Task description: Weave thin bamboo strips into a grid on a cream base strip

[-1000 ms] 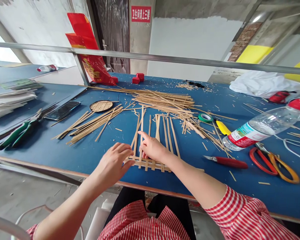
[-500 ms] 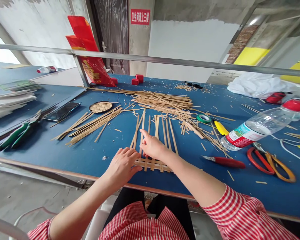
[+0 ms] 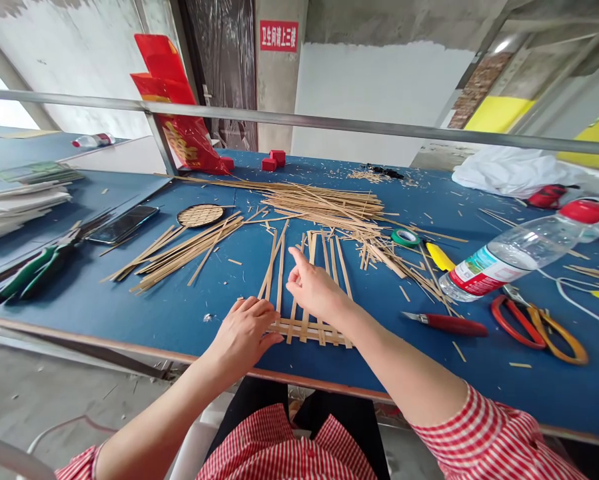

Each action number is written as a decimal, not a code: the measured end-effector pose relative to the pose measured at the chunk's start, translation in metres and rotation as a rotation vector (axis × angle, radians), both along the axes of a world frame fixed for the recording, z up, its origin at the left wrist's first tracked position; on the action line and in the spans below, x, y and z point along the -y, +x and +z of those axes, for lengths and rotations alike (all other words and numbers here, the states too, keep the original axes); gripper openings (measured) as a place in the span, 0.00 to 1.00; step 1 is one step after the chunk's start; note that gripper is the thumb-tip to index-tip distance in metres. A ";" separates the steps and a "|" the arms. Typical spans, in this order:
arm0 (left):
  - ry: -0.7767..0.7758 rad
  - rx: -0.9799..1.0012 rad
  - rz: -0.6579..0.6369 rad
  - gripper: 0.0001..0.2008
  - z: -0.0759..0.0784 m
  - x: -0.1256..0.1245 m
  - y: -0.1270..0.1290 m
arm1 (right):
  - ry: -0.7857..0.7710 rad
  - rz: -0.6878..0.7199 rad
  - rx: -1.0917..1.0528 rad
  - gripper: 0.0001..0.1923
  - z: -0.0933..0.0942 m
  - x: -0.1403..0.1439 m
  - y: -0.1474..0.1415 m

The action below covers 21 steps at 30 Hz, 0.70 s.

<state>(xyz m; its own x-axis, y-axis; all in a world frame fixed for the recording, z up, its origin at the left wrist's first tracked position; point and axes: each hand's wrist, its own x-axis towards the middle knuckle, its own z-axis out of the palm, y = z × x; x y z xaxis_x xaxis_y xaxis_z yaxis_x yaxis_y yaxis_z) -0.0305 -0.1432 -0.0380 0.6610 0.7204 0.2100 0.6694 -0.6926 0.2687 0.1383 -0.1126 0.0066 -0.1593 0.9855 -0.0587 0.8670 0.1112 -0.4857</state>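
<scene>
A loose lattice of flat bamboo strips (image 3: 309,330) lies near the front edge of the blue table (image 3: 189,307). My left hand (image 3: 244,330) rests flat on the lattice's left end, fingertips pressing the crossing strips. My right hand (image 3: 315,290) hovers over the upright strips, fingers loosely curled with the index finger pointing up the table; whether it pinches a strip is hidden. Long upright strips (image 3: 279,263) run away from the lattice toward a big pile of strips (image 3: 324,200).
A second bundle of strips (image 3: 179,250), a small round woven disc (image 3: 200,215), a phone (image 3: 122,223) and green pliers (image 3: 26,273) lie left. A red-handled knife (image 3: 452,325), scissors (image 3: 539,320), green tape (image 3: 404,237) and a lying water bottle (image 3: 519,250) are right. A metal rail (image 3: 329,123) crosses behind.
My left hand slid right onto the lattice's left end and settled there. My right hand lifted off the strips and shifted up and right, away from the left strips.
</scene>
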 end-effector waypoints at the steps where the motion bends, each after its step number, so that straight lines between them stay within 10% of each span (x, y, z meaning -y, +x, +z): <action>1: -0.002 0.006 0.001 0.11 0.000 0.000 0.000 | 0.012 0.012 -0.005 0.34 0.000 0.006 0.004; 8: -0.016 0.015 0.013 0.12 0.000 0.002 -0.001 | 0.035 0.093 0.055 0.29 -0.017 0.044 0.020; 21: -0.020 0.055 0.039 0.21 -0.002 0.005 0.011 | 0.136 0.121 -0.014 0.26 -0.032 0.033 0.017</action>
